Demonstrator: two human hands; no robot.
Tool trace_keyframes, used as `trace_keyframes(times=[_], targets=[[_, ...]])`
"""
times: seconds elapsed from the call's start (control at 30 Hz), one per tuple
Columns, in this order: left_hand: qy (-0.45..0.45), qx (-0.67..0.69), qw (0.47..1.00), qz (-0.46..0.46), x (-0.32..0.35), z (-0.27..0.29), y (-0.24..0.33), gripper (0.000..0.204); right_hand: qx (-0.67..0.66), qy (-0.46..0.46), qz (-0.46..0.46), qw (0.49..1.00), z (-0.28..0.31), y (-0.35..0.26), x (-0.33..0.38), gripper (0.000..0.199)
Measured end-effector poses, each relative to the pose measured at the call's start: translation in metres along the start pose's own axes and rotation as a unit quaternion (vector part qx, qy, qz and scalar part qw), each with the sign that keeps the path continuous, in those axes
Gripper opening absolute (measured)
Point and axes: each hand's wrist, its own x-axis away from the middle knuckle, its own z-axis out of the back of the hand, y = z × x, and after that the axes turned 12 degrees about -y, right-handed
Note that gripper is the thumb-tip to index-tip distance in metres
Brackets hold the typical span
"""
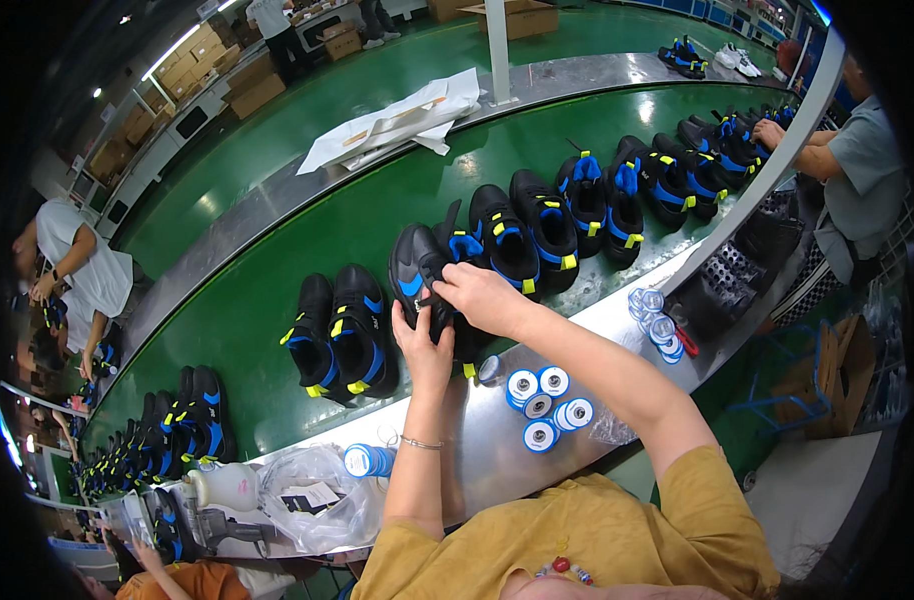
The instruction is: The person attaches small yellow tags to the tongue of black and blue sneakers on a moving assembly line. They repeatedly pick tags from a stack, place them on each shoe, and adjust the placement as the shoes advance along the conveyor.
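Note:
Over the green belt I have a black and blue sports shoe tilted up, its toe pointing away. My left hand is wrapped round its lower side. My right hand is closed, its fingertips pinching the top of the shoe near the strap; what exactly lies between them is hidden. Just behind, a second shoe with a loose black strap is partly covered by my hand. To the left stands a pair of matching shoes with yellow heel tabs. A row of others runs off to the right.
Blue-rimmed white reels lie on the metal ledge before me; more reels are stacked left, beside a clear plastic bag and a grey tool. White paper sheets rest beyond the belt. A co-worker handles shoes at right.

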Motion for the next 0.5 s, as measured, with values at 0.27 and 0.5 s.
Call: trace_keyframes(times=[0.27,0.5], targets=[[0.076,0.135,0.987,0.04,0.006,-0.004,-0.005,0.08,0.084,-0.034,0.038,0.995,-0.012,-0.022,0.001,0.04],[0.04,0.043,0.998,0.01,0.016,-0.002,-0.011,0.076,0.203,-0.039,0.058,0.977,-0.023,-0.037,-0.003,0.031]])
